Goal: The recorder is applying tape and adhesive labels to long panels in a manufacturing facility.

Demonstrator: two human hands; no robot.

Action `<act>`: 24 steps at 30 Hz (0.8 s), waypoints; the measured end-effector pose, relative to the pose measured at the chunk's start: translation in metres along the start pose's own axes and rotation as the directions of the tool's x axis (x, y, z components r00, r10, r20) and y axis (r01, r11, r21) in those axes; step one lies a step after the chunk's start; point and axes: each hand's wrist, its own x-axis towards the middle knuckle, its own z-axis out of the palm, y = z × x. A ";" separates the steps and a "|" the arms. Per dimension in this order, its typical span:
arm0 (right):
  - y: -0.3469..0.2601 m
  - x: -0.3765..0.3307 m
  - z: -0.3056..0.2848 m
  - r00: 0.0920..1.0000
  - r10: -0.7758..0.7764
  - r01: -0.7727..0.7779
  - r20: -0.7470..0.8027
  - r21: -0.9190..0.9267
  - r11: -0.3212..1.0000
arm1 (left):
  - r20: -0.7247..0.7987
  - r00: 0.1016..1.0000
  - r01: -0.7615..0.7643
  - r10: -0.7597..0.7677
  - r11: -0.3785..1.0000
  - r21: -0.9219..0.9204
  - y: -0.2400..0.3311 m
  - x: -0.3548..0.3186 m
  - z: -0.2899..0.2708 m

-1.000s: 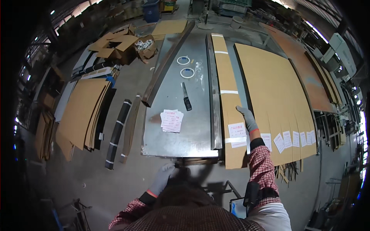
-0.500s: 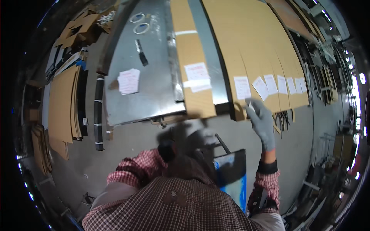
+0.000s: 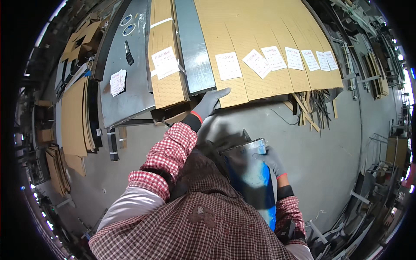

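My left hand [image 3: 209, 103], in a grey glove, is at the near left corner of a wide brown cardboard sheet [image 3: 268, 26]. One finger lies over the corner; the others are hidden, and the hand seems closed on the edge. My right hand [image 3: 272, 161], also gloved, is lower down beside the upper right corner of a blue-and-white panel-like object [image 3: 247, 173]. Its fingers are smeared by motion, so I cannot tell whether they grip it. Several white printed paper slips [image 3: 228, 66] lie along the near part of the cardboard, which has slits between them.
A narrow cardboard stack [image 3: 167, 93] with slips and white bands lies to the left on the metal table [image 3: 130, 104]. Further left are a slip pile [image 3: 118, 82], a black-handled tool [image 3: 129, 53] and tape rolls [image 3: 129, 29]. Thin strips [image 3: 310, 110] hang below the cardboard's near edge.
My left hand has come up from near my body to the cardboard's corner. The right hand has dropped from the cardboard's near edge to the blue-and-white object. The view has shifted.
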 end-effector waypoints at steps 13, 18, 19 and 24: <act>-0.200 0.113 0.047 1.000 -0.023 -0.009 0.018 0.931 0.365 | 0.000 1.000 -0.001 0.001 0.999 -0.039 -0.001 -0.012 -0.002; -0.153 0.067 0.005 0.817 -0.564 0.566 -0.121 0.359 0.743 | -0.003 0.992 0.123 -0.124 0.990 -0.068 -0.041 -0.068 0.025; -0.137 0.050 -0.007 0.592 -0.794 0.797 -0.141 -0.048 0.603 | -0.030 0.988 0.150 -0.152 0.986 -0.075 -0.061 -0.089 0.031; -0.123 -0.026 -0.024 0.926 -0.096 -0.019 0.365 0.297 0.955 | 0.135 0.976 0.158 -0.173 0.981 0.113 -0.128 -0.156 0.058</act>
